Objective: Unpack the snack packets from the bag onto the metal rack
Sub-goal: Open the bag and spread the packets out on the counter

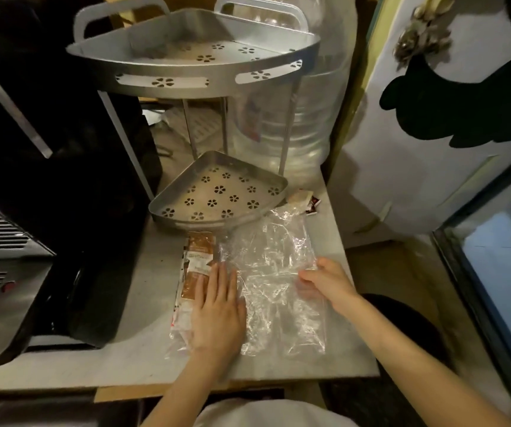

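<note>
Snack packets [198, 266] lie on the counter beside the clear bag [274, 285], under the flat, relaxed left hand [217, 312]. Right hand [325, 280] pinches the bag's edge. Both tiers of the metal rack [217, 192] look bare (nothing shelved yet).

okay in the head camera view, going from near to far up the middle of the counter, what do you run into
Left hand pressing flat on the snack packets → lower tray of the metal rack → upper tray of the metal rack.
</note>
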The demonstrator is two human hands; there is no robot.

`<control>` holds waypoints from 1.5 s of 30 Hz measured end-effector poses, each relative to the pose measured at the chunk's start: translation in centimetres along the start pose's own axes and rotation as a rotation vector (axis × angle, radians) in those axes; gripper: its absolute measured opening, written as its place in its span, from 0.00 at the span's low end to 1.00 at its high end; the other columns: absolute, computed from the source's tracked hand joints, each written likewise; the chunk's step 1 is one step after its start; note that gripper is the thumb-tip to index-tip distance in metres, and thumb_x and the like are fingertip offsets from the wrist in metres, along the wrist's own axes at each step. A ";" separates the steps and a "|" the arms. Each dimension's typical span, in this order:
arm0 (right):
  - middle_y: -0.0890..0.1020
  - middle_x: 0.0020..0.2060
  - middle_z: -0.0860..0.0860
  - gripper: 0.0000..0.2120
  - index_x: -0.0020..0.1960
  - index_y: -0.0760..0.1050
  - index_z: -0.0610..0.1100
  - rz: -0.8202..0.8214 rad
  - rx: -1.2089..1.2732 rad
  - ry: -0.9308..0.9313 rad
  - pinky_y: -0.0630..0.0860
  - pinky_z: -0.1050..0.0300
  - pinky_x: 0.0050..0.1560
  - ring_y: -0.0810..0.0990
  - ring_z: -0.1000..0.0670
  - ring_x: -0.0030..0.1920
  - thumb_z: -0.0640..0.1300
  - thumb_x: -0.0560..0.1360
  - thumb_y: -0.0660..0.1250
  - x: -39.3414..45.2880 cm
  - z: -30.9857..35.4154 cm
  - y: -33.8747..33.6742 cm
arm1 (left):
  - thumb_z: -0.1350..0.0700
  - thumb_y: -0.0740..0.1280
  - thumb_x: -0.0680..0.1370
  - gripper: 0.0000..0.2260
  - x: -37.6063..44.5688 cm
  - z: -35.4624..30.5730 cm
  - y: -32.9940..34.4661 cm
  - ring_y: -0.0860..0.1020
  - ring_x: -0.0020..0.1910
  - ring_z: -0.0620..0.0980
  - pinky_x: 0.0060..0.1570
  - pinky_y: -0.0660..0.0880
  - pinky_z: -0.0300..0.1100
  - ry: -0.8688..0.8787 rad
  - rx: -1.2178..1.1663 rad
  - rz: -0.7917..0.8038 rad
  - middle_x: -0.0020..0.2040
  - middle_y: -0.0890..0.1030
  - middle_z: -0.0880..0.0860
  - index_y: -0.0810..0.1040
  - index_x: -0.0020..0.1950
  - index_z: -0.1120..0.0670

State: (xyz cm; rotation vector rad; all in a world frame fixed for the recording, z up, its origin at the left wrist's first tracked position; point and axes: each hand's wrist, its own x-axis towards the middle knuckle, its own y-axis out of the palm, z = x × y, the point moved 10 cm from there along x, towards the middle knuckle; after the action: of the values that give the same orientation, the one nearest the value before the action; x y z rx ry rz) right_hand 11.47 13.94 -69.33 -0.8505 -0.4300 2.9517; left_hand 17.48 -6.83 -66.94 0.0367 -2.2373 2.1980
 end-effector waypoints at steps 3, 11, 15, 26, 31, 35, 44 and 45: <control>0.83 0.41 0.37 0.10 0.50 0.75 0.30 0.001 -0.013 -0.020 0.80 0.61 0.31 0.83 0.50 0.34 0.33 0.71 0.69 0.0 0.4 0.5 | 0.46 0.35 0.77 0.24 0.1 0.4 0.3 0.35 0.72 0.51 0.67 0.28 0.52 -0.030 0.027 0.016 0.76 0.45 0.54 0.38 0.71 0.55; 0.79 0.33 0.45 0.12 0.45 0.75 0.30 0.014 -0.174 -0.105 0.72 0.61 0.30 0.76 0.51 0.31 0.38 0.66 0.70 -0.1 1.0 3.1 | 0.47 0.39 0.78 0.29 -1.7 2.8 -0.4 0.66 0.70 0.57 0.70 0.46 0.54 -0.077 0.006 0.057 0.68 0.71 0.59 0.69 0.67 0.59; 0.75 0.32 0.49 0.11 0.37 0.71 0.40 -0.072 -0.278 -0.247 0.69 0.56 0.34 0.72 0.51 0.30 0.46 0.69 0.69 -0.3 2.4 2.7 | 0.46 0.44 0.76 0.27 -1.6 3.1 -0.6 0.57 0.74 0.53 0.71 0.42 0.53 -0.128 -0.023 0.106 0.73 0.64 0.56 0.62 0.72 0.56; 0.80 0.34 0.50 0.06 0.38 0.75 0.47 -0.116 -0.090 -0.267 0.73 0.62 0.38 0.78 0.53 0.36 0.41 0.71 0.71 1.0 2.6 -1.4 | 0.45 0.44 0.79 0.25 -0.3 1.0 -1.0 0.40 0.75 0.49 0.71 0.38 0.54 -0.106 -0.183 0.085 0.77 0.41 0.50 0.41 0.75 0.49; 0.80 0.32 0.48 0.07 0.38 0.73 0.47 -0.169 -0.133 -0.257 0.73 0.59 0.37 0.79 0.47 0.36 0.39 0.71 0.69 1.5 2.0 -3.3 | 0.45 0.43 0.79 0.25 0.5 -1.0 -0.5 0.44 0.75 0.48 0.72 0.43 0.55 -0.074 -0.228 0.160 0.77 0.46 0.49 0.41 0.75 0.49; 0.83 0.39 0.48 0.11 0.51 0.72 0.46 -0.219 -0.408 -0.270 0.75 0.55 0.40 0.80 0.48 0.41 0.46 0.71 0.70 1.8 2.5 -4.1 | 0.44 0.43 0.80 0.25 1.0 -1.4 0.1 0.47 0.75 0.48 0.71 0.47 0.55 -0.048 -0.215 0.199 0.77 0.49 0.48 0.43 0.75 0.49; 0.73 0.63 0.46 0.26 0.66 0.66 0.43 -0.309 -0.887 -0.650 0.67 0.52 0.60 0.66 0.45 0.63 0.45 0.71 0.68 1.3 10.1 -1.2 | 0.47 0.48 0.80 0.22 4.5 -2.3 -3.0 0.53 0.74 0.48 0.71 0.47 0.51 0.020 -0.350 0.007 0.76 0.56 0.49 0.55 0.74 0.51; 0.72 0.64 0.46 0.24 0.67 0.65 0.43 -0.271 -0.908 -0.717 0.65 0.52 0.63 0.65 0.46 0.65 0.44 0.72 0.66 1.4 11.0 -0.1 | 0.47 0.47 0.80 0.23 5.3 -2.9 -3.0 0.49 0.75 0.48 0.71 0.44 0.49 0.063 -0.353 -0.001 0.77 0.52 0.49 0.51 0.74 0.50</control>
State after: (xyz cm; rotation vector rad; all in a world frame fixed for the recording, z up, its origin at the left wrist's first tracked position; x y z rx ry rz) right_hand 4.48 11.46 -61.12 0.3309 -1.8005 2.6167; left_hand 12.18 -4.06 -63.82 -0.0318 -2.5469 1.7439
